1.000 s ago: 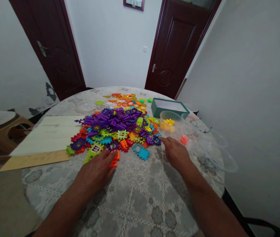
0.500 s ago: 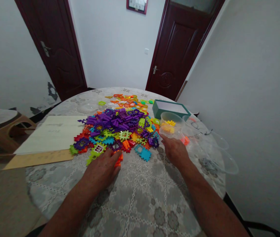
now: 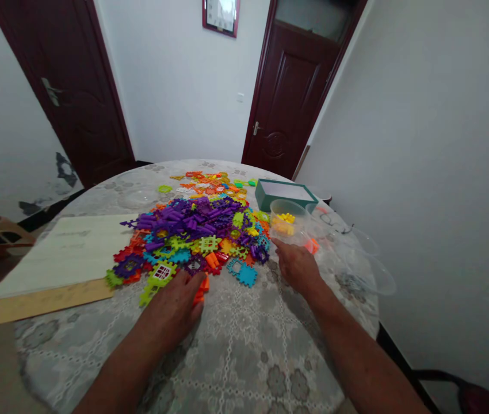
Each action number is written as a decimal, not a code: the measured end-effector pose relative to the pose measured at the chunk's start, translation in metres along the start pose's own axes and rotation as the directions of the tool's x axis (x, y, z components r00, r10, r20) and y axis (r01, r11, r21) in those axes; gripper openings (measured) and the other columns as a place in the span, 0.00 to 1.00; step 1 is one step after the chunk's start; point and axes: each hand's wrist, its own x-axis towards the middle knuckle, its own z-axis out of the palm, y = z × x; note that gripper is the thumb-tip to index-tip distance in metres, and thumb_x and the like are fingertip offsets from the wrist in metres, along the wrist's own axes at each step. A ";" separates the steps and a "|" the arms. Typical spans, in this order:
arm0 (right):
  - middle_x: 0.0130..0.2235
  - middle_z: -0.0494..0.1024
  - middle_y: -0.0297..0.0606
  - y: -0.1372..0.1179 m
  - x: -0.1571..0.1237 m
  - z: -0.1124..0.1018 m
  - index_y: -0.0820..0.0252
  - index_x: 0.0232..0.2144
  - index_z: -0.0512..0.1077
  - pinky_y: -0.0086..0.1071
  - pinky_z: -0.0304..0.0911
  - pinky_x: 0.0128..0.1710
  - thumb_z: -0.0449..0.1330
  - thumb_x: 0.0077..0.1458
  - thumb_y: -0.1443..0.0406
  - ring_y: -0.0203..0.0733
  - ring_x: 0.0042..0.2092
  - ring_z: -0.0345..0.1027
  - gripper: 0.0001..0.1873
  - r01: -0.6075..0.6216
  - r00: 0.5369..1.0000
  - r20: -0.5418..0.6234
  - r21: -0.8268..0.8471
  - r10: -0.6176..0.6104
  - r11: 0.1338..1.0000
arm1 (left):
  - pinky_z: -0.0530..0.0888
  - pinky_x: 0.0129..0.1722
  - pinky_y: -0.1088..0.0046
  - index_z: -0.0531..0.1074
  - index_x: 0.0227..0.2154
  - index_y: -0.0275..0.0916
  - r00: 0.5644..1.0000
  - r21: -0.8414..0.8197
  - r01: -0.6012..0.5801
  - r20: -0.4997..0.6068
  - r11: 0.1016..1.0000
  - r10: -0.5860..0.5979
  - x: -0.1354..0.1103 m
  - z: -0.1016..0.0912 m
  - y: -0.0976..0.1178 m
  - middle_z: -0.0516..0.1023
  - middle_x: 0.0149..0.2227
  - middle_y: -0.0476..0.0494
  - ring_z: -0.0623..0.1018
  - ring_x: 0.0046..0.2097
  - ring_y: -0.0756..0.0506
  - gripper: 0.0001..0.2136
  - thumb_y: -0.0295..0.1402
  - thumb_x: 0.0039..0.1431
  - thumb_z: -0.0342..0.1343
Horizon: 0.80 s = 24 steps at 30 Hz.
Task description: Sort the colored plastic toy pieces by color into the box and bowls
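At the near edge of a heap of plastic building pieces (image 3: 193,221), my left hand (image 3: 175,307) is closed around orange plastic pieces (image 3: 201,290), partly hidden under its fingers. Green window-shaped pieces (image 3: 161,273) lie just left of that hand. My right hand (image 3: 298,267) rests on the table, index finger stretched toward the base of a clear plastic cup (image 3: 300,213). Its other fingers are partly hidden, and I see nothing in it. Yellow pieces (image 3: 284,223) sit in the cup. Orange pieces (image 3: 312,246) are beside the right hand, seemingly in another clear container.
A green box (image 3: 266,199) stands behind the cup. More clear containers (image 3: 382,276) line the right side, one with grey pieces (image 3: 352,283). Pale paper sheets (image 3: 67,244) overhang the left edge of the round table with its patterned cloth (image 3: 236,356).
The view has shifted slightly, so the table and heap appear further left and a little lower. Both hands stay in about the same places relative to the pieces and the cup.
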 end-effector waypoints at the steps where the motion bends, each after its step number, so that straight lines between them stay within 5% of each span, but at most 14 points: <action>1: 0.50 0.84 0.45 -0.001 -0.001 0.000 0.55 0.69 0.65 0.36 0.67 0.52 0.53 0.67 0.69 0.45 0.50 0.78 0.30 -0.006 1.000 -0.001 0.001 0.006 1.000 | 0.74 0.53 0.60 0.70 0.63 0.42 1.000 0.010 -0.006 -0.006 1.000 0.006 0.000 0.001 0.000 0.74 0.53 0.34 0.79 0.53 0.37 0.23 0.32 0.65 0.52; 17: 0.50 0.83 0.47 -0.006 -0.006 -0.006 0.58 0.68 0.66 0.40 0.66 0.50 0.56 0.63 0.71 0.49 0.48 0.76 0.31 -0.031 0.999 -0.015 0.001 0.031 1.000 | 0.74 0.58 0.58 0.68 0.61 0.44 0.999 0.005 -0.009 -0.034 1.000 0.009 0.008 0.006 -0.003 0.79 0.57 0.34 0.79 0.58 0.36 0.22 0.35 0.65 0.49; 21: 0.52 0.81 0.50 -0.009 -0.007 -0.007 0.60 0.61 0.72 0.44 0.66 0.53 0.57 0.64 0.69 0.53 0.52 0.73 0.24 0.020 0.979 -0.204 0.080 -0.003 0.997 | 0.75 0.57 0.57 0.68 0.61 0.42 0.996 -0.010 -0.037 -0.078 0.999 0.036 0.009 0.014 -0.010 0.78 0.58 0.33 0.79 0.58 0.35 0.22 0.37 0.66 0.49; 24: 0.53 0.80 0.50 -0.025 -0.011 -0.005 0.61 0.55 0.76 0.45 0.66 0.57 0.57 0.65 0.69 0.52 0.55 0.71 0.18 0.215 0.886 -0.453 0.211 -0.100 0.954 | 0.74 0.58 0.57 0.68 0.60 0.42 0.995 -0.017 -0.041 -0.097 0.999 0.039 0.011 0.019 -0.012 0.78 0.58 0.33 0.78 0.59 0.35 0.21 0.38 0.66 0.49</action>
